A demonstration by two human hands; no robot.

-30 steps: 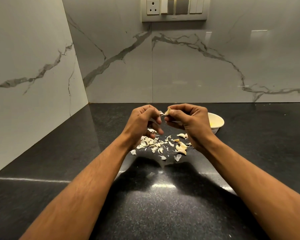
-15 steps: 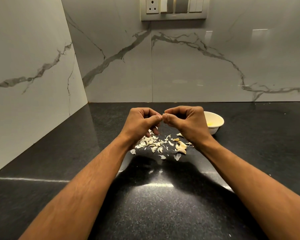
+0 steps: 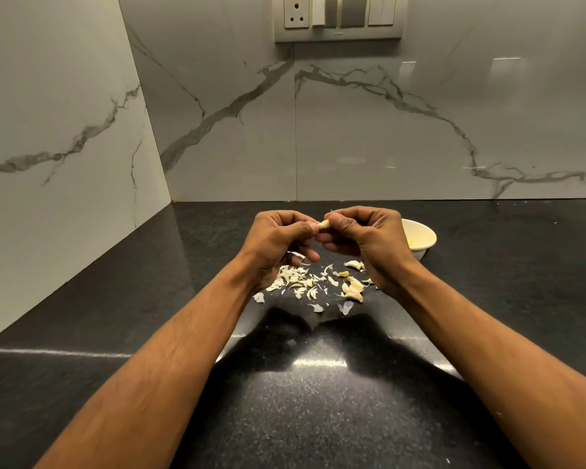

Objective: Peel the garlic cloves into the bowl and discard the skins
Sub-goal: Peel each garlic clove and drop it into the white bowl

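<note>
You face a black speckled stone worktop (image 3: pixel 318 418) that catches a bright glare near its front. Behind it and to your left rise pale marble-look wall panels (image 3: pixel 386 130) with grey veins, meeting in a corner. High on the back wall sits a switch plate (image 3: pixel 338 16) — one socket, several rocker switches.

You've 1 head cam, wide-angle, looking fwd & down, near your hands; fingers (image 3: pixel 305 228) sit mid-frame, wall (image 3: pixel 386 130) beyond them.
</note>
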